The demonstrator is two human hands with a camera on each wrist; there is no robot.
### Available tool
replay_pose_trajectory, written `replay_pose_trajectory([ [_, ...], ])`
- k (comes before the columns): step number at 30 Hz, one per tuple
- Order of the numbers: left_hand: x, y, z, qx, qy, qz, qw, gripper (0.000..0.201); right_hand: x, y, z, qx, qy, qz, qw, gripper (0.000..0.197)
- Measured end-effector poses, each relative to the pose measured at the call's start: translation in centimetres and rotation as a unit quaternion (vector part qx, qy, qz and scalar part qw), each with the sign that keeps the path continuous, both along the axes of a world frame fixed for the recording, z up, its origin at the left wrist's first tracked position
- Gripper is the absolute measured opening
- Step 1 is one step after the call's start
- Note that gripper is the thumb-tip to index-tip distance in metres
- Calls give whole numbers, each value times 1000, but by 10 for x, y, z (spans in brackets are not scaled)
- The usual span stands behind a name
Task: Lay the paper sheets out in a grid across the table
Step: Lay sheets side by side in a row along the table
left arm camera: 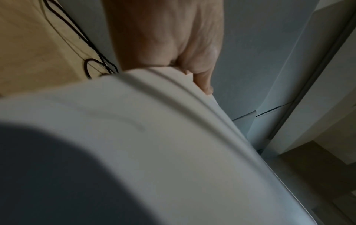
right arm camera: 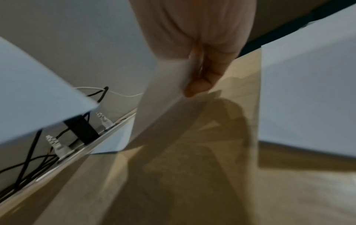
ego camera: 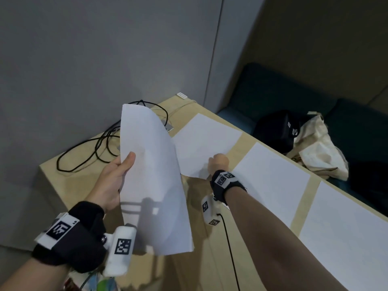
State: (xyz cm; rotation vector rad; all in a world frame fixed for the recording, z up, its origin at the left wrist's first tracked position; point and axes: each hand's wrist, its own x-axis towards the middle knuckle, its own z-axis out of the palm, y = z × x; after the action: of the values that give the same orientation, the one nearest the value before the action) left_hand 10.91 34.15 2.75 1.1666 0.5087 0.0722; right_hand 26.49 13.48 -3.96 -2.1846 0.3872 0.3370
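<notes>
**Third sheet going down along the table's right edge**

Grey walls close off the far and left sides of a pale wooden table (ego camera: pixel 212 244), where black cables (ego camera: pixel 88 152) coil at the far left corner. Near that side, the left hand (ego camera: pixel 111 181) holds the stack of paper sheets (ego camera: pixel 153 177) upright above the table, thumb pressed on the front face and fingers curled behind; the left wrist view shows several edges fanned at the fingertips. The stack bows under its own weight, so it looks light and limp, and I judge it best gripped at mid-edge.

Further right, the right hand (ego camera: pixel 218 162) pinches the near corner of a single sheet (ego camera: pixel 205 143), thumb and fingertips closed on it. That sheet's far part lies on the table towards the far right corner; the pinched corner is lifted just clear. Thin paper probably slides easily, so a corner pinch suits steering it. Two laid sheets (ego camera: pixel 270 183) follow along the right edge, with bare strips of table between them.
</notes>
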Motion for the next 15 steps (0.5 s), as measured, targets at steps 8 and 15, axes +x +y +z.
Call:
replay_pose_trajectory([
  [8, 8, 3, -2, 1, -3, -6, 1000, 50, -16, -2, -8, -361, -120, 319, 868, 47],
  [15, 12, -2, -6, 0, -6, -10, 1000, 41, -21, -6, -12, -312, -30, 355, 881, 46],
])
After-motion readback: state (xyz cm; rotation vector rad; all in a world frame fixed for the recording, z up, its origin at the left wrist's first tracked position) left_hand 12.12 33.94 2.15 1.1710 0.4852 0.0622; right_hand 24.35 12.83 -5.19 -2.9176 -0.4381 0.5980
